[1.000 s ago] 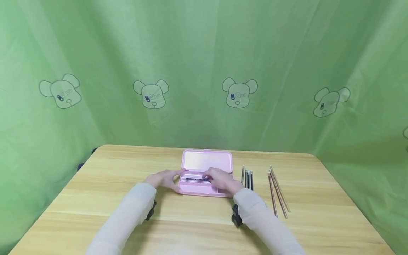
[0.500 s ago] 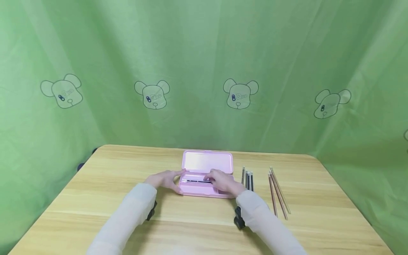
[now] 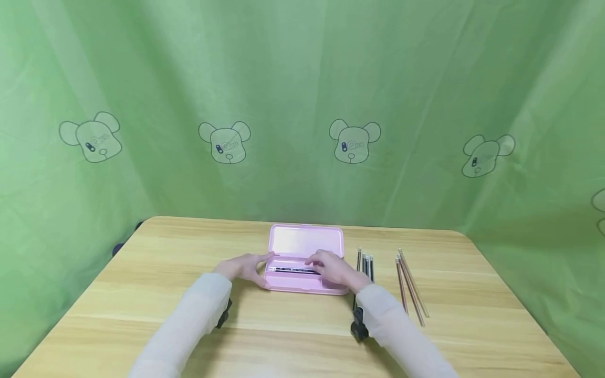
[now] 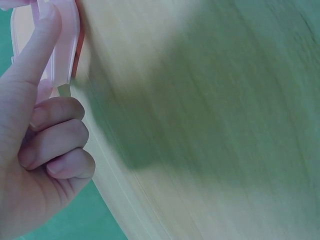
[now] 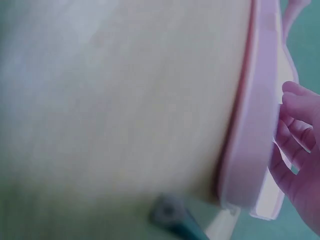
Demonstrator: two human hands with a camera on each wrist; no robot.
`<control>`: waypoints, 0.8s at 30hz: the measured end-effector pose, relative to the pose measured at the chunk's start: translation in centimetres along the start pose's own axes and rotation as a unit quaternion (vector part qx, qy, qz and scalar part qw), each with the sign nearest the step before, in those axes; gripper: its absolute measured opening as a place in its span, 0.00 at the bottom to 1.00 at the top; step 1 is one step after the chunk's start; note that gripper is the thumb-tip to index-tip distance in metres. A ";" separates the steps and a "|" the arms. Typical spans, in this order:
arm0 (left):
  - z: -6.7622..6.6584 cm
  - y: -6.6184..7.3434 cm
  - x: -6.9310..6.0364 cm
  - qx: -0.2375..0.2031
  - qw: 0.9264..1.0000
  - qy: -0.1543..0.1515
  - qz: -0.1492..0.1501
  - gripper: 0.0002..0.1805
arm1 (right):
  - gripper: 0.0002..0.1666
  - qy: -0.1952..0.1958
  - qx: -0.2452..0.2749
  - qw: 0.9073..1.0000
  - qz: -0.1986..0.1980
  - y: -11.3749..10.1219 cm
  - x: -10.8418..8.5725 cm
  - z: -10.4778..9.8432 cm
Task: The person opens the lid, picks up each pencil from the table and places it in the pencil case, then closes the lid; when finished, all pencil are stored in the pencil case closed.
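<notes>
The pink pencil case (image 3: 293, 283) lies at the centre of the frame, its lid (image 3: 306, 241) laid back behind it, and at least one dark pencil (image 3: 293, 270) lies lengthwise inside. The left hand (image 3: 246, 266) has its grip on the case's left end, thumb at the near corner and index finger at the far one. The right hand (image 3: 333, 266) is over the case's right half, its grip slack, fingers loosely bent and apart in the right wrist view, with nothing seen pinched.

The likeliest trouble, I judge, is the pencil: its right end is hidden under the right hand, so whether it lies flat or is propped on a divider cannot be told. If propped, a brush of those fingers could roll it into the compartment nearer the bottom of the frame. Should the left grip slacken while the right hand presses, the light-looking case could slide or twist on the tabletop (image 3: 283, 336).

To the right of centre, the right sleeve (image 3: 399, 328) and the dark wrist device (image 3: 359, 329) sit close to the loose dark pencils (image 3: 367, 265); a low, sideways withdrawal could scatter these, perhaps even towards the reddish-brown pencils (image 3: 408, 283) farther right in the frame
</notes>
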State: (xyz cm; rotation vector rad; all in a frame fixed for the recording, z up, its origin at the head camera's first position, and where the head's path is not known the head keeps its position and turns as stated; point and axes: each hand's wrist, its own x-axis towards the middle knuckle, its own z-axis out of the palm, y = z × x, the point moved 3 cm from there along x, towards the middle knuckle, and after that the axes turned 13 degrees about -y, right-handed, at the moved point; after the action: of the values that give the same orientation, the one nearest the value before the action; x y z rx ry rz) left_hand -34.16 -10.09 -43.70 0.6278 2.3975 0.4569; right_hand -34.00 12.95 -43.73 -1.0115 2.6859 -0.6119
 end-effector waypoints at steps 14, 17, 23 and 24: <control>0.0 0.1 -0.1 -0.001 1.000 0.003 -0.004 0.52 | 0.14 0.010 0.045 0.999 -0.001 0.9 -3.8 -3.5; 0.0 0.1 -0.1 -0.003 1.000 0.003 -0.001 0.52 | 0.14 0.022 0.050 0.998 -0.003 1.9 -5.0 -3.8; 0.0 0.0 0.0 -0.003 1.000 0.000 -0.002 0.52 | 0.15 0.035 0.078 0.996 0.010 3.8 -7.7 -4.2; 0.0 0.0 0.1 -0.003 1.000 -0.001 -0.002 0.53 | 0.16 0.037 0.082 0.996 0.016 4.0 -8.2 -4.2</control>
State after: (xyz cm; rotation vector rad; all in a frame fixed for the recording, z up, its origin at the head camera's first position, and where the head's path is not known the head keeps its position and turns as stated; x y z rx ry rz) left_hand -34.18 -10.04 -43.76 0.6192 2.3950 0.4613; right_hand -31.62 22.46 -41.37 -0.9174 2.6561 -0.8619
